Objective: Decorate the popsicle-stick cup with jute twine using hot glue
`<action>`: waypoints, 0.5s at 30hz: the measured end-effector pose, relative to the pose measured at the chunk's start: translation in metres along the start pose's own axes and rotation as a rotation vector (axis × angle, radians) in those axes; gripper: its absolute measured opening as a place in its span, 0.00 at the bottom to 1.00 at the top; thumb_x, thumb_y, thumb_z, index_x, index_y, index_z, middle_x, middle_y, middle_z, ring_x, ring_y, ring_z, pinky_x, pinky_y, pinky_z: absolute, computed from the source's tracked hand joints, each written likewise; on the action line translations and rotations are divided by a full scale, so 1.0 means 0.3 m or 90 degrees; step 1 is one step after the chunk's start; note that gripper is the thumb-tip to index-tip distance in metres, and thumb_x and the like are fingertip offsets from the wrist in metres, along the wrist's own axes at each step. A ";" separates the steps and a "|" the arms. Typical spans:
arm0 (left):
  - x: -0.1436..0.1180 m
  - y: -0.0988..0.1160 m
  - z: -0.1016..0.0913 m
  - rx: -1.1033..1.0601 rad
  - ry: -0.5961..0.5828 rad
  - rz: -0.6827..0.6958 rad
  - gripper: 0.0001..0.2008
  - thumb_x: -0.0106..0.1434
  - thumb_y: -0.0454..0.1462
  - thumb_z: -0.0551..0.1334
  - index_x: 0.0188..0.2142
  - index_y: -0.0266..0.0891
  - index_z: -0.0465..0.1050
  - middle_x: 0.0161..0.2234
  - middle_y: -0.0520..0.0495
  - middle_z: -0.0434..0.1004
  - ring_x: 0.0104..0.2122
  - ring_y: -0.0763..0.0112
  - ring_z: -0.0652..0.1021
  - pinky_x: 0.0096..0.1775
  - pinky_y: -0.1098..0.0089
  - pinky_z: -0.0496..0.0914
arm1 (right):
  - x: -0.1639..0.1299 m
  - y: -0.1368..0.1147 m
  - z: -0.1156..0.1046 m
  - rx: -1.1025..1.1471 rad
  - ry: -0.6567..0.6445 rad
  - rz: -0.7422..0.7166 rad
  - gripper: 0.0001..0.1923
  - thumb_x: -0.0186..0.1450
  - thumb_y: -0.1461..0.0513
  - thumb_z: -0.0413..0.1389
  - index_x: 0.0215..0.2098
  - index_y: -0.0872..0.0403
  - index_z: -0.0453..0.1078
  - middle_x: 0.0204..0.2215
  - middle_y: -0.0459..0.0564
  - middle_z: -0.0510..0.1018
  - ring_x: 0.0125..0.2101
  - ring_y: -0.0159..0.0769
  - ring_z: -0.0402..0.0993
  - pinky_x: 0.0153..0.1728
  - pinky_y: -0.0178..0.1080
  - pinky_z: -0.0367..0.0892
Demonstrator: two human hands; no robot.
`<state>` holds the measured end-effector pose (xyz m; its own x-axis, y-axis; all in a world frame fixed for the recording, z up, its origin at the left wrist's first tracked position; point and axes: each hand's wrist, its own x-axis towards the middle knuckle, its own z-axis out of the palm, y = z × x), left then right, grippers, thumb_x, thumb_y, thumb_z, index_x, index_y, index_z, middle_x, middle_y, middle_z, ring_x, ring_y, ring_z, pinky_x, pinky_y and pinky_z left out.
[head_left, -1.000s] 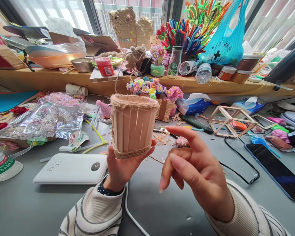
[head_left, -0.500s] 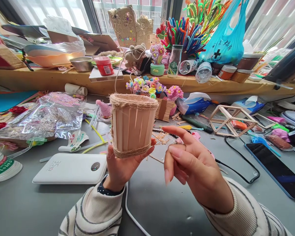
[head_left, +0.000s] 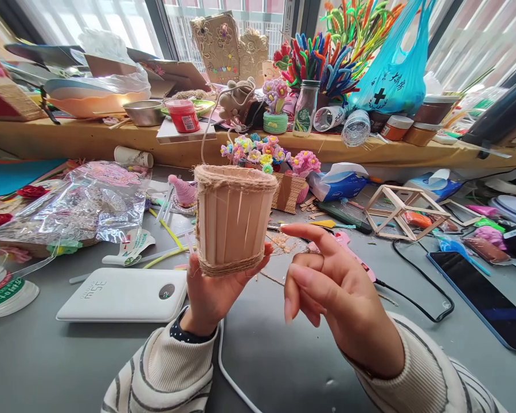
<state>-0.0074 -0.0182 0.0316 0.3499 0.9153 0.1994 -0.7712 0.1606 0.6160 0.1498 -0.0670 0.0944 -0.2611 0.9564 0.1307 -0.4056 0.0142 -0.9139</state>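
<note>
The left hand (head_left: 217, 289) is raised above the bench (head_left: 47, 355), palm up, with its fingers curled around the base of an upright craft-stick cup (head_left: 233, 221), which is gripped from below. The right hand (head_left: 344, 301) is held free just to the right of the cup, index finger extended toward it, the other fingers loosely bent, nothing grasped. Both forearms are covered by striped sleeves.
</note>
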 end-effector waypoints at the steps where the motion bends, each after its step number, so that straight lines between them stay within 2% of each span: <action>1: -0.001 0.000 0.001 -0.002 0.002 0.002 0.28 0.54 0.56 0.58 0.48 0.42 0.72 0.43 0.46 0.78 0.43 0.59 0.78 0.48 0.61 0.70 | -0.002 0.000 0.002 -0.015 -0.001 -0.004 0.15 0.63 0.63 0.53 0.48 0.50 0.61 0.19 0.39 0.74 0.15 0.21 0.60 0.17 0.26 0.57; 5: -0.005 0.002 0.014 0.000 0.028 -0.005 0.29 0.53 0.55 0.58 0.48 0.41 0.71 0.43 0.47 0.78 0.42 0.59 0.77 0.47 0.62 0.70 | -0.013 0.006 0.013 -0.094 -0.013 -0.049 0.25 0.57 0.67 0.57 0.51 0.45 0.58 0.21 0.38 0.72 0.17 0.23 0.60 0.17 0.29 0.58; 9: -0.008 0.001 0.036 -0.003 0.059 0.014 0.28 0.54 0.55 0.57 0.47 0.41 0.72 0.43 0.49 0.78 0.42 0.60 0.77 0.46 0.65 0.71 | -0.023 0.019 0.017 -0.159 -0.067 -0.101 0.36 0.54 0.69 0.59 0.57 0.43 0.53 0.23 0.40 0.73 0.17 0.25 0.60 0.15 0.30 0.54; 12: -0.009 -0.002 0.049 -0.018 0.058 0.013 0.28 0.54 0.56 0.57 0.46 0.40 0.73 0.43 0.50 0.79 0.42 0.62 0.78 0.45 0.67 0.71 | -0.026 0.026 0.013 -0.156 -0.116 -0.103 0.39 0.55 0.68 0.59 0.60 0.43 0.48 0.26 0.42 0.75 0.17 0.25 0.61 0.14 0.29 0.53; 15: -0.009 -0.005 0.053 -0.025 0.066 0.016 0.28 0.54 0.56 0.56 0.45 0.41 0.73 0.43 0.50 0.79 0.42 0.61 0.78 0.45 0.66 0.71 | -0.024 0.032 0.005 -0.108 -0.155 -0.101 0.39 0.56 0.66 0.59 0.61 0.41 0.47 0.29 0.43 0.77 0.17 0.23 0.63 0.15 0.28 0.57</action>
<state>0.0014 -0.0267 0.0422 0.2747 0.9521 0.1341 -0.8004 0.1492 0.5807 0.1465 -0.0741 0.0852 -0.4169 0.8407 0.3455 -0.3116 0.2249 -0.9232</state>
